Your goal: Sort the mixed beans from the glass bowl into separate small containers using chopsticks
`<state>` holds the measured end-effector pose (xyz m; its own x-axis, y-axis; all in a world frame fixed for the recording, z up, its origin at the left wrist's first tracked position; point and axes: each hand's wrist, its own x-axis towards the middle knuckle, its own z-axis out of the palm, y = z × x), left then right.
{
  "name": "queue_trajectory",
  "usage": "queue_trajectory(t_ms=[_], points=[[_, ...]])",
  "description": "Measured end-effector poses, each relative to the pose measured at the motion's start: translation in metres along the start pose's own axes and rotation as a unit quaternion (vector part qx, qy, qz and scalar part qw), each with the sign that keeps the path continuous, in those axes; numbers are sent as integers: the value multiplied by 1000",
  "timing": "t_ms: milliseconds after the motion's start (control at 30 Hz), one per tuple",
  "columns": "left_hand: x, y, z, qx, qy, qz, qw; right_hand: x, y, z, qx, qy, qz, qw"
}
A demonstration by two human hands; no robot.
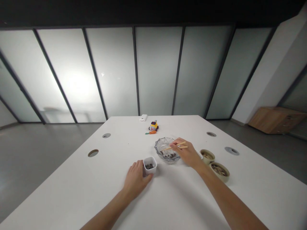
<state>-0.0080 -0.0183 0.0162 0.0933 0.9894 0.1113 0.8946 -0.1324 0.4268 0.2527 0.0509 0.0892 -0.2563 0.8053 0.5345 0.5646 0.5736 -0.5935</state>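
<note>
My left hand (pixel 137 176) is wrapped round the side of a small white square cup (pixel 153 168), which stands upright on the table. Several small dark pieces (pixel 149 166) lie in the bottom of the cup. Pinched in my right hand (pixel 185 152) is a pair of wooden chopsticks (pixel 181 144), their tips reaching down into a clear glass bowl (pixel 159 142). More dark pieces (pixel 171 156) lie along the near side inside that bowl. Whether the tips grip a piece is too small to tell.
Two round greenish bowls (pixel 226 177) with pale and dark pieces stand right of the glass bowl. Partly behind my right hand is another white container (pixel 199 154). A toy car (pixel 153 126), an orange toy carrot (pixel 152 132) and a white object (pixel 143 118) sit farther back on the white table (pixel 115 153).
</note>
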Motion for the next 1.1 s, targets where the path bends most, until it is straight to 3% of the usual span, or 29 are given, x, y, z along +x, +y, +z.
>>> queue_trajectory(t_ms=[433,833,1100], points=[[0,-1,1,5,-4,3,1000,0,-3,-1,6,-36,1,999],[0,-3,2,-8,7,10,1000,0,-3,-3,14,-16,13,1000],[0,-2,2,-9,6,6,1000,1,-3,-1,-7,-34,0,999]])
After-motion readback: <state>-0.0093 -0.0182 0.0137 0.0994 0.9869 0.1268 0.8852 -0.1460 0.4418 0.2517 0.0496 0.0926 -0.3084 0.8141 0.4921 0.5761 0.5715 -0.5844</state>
